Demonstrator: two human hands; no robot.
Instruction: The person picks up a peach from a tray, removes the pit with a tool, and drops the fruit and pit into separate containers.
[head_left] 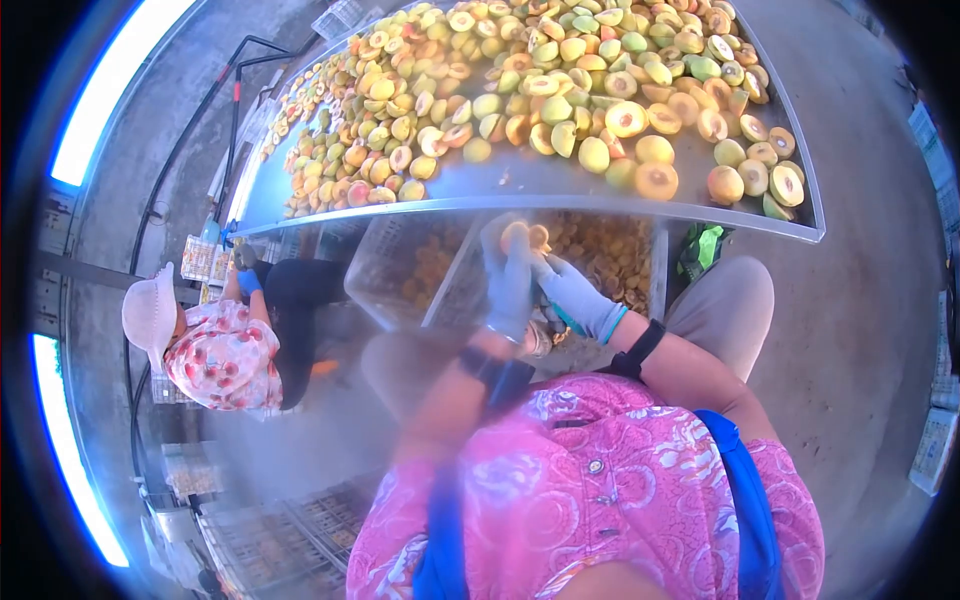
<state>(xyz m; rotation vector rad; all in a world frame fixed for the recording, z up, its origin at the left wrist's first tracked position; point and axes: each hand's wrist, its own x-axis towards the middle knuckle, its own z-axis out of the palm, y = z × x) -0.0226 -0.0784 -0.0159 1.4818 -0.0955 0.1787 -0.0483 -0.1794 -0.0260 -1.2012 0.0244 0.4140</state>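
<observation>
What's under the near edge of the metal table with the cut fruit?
Below the metal table, a left crate and a right crate hold fruit pieces. Your left hand and right hand cover part of this; the table hides whatever lies farther back.

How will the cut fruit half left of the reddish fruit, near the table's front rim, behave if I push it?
The fruit half lies cut face up, so it may rock on its likely rounded underside. The table looks smooth, so it might slide. Its exposed flesh probably bruises under hard pressure.
</observation>
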